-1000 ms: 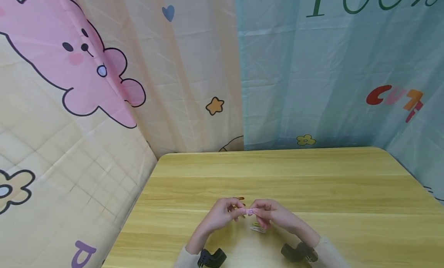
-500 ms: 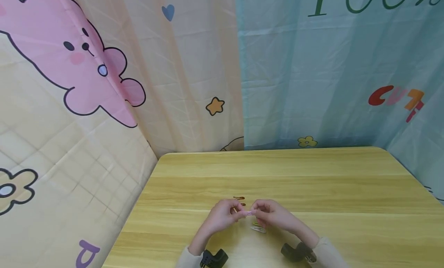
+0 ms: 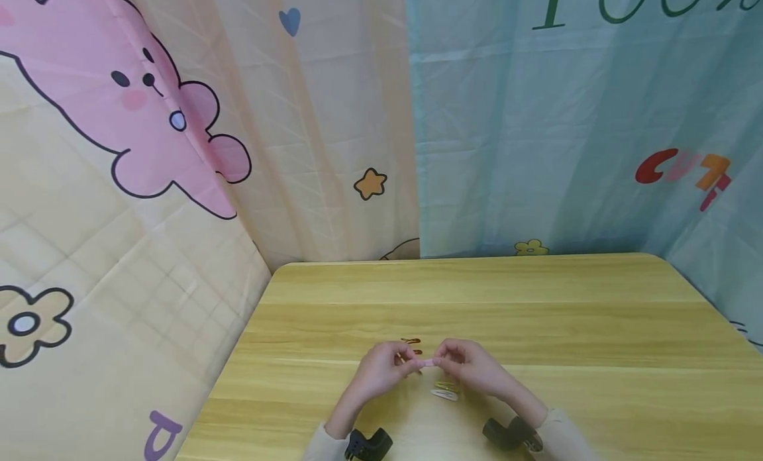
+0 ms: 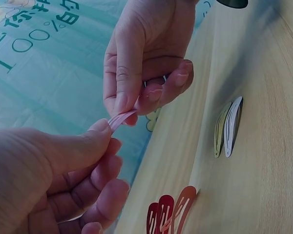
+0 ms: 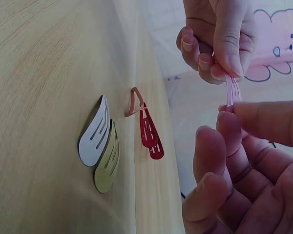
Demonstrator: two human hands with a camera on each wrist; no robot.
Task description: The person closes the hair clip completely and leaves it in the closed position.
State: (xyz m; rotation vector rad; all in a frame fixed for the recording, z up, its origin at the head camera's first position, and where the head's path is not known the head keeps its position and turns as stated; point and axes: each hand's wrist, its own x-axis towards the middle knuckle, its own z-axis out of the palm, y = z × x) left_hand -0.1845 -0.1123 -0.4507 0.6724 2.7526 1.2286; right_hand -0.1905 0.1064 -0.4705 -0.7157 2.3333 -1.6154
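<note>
Clip has left hand and right hand pinching opposite ends; light, even pressure probably serves best

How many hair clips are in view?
6: left hand and right hand pinch a pink clip; on the table, a white clip beside a yellow clip, two red clips beside an orange clip. Others may be hidden.
</note>
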